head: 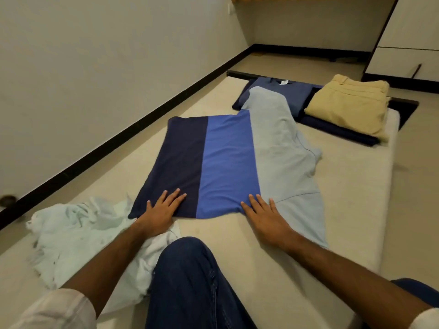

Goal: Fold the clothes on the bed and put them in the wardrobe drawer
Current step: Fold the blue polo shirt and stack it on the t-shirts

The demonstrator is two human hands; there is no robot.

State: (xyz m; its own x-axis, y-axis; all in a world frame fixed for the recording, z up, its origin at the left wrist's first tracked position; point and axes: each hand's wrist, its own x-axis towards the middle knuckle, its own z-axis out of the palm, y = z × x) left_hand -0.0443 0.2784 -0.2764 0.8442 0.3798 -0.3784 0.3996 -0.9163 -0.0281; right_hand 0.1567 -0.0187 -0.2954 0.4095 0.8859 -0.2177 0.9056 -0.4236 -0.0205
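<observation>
pressing flat on a colour-block t-shirt [228, 160], both hands lie with fingers straight and spread, gripping nothing. the left hand [161, 207] rests on the shirt's dark navy band near its near edge, and the right hand [263, 214] rests where the bright blue band meets the pale grey part. the shirt is spread across the middle of the mattress [237, 243], its grey side partly folded over and rumpled toward the right.

a crumpled white garment [78, 236] sits on the mattress just left of the shirt, under the left forearm and touching the person's knee in dark blue jeans [190, 281]. at the far end of the mattress lie folded clothes: beige trousers [346, 105] on top of a dark navy garment [337, 131], with a folded slate-blue shirt [285, 91] just beside them; the grey part of the colour-block shirt reaches up over its near edge. beyond the mattress, at the upper right, stands a white wardrobe [408, 32] with a drawer front [401, 62] low down, well apart from the hands. i cannot tell whether the drawer is open.
</observation>
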